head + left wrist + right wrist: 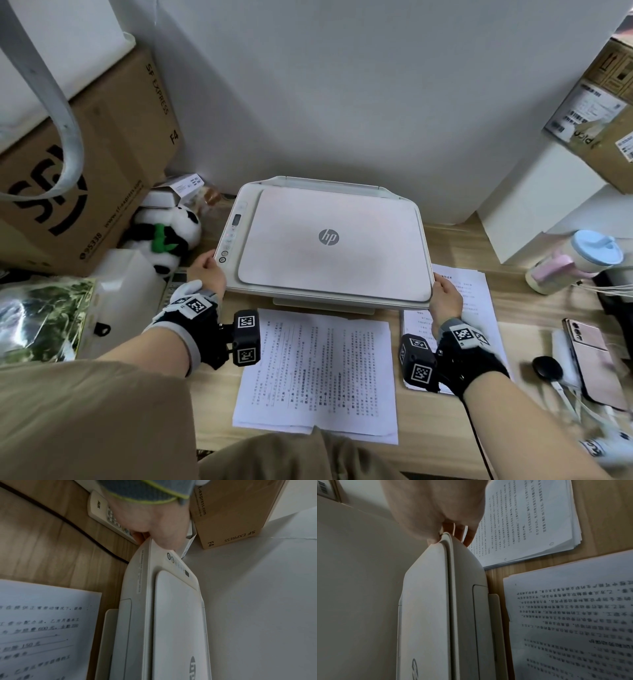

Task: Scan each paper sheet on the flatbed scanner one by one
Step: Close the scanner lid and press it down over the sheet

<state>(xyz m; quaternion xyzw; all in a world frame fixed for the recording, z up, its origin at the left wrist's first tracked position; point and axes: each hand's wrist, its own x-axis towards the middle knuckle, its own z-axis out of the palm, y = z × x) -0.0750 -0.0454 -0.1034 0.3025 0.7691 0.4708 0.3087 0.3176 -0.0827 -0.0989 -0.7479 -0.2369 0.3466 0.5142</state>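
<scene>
The left hand (206, 277) and right hand (445, 298) grip the scanner's (329, 240) front corners, probably to square it; between the wrists the paper sheets (317, 373) wait within reach.
</scene>
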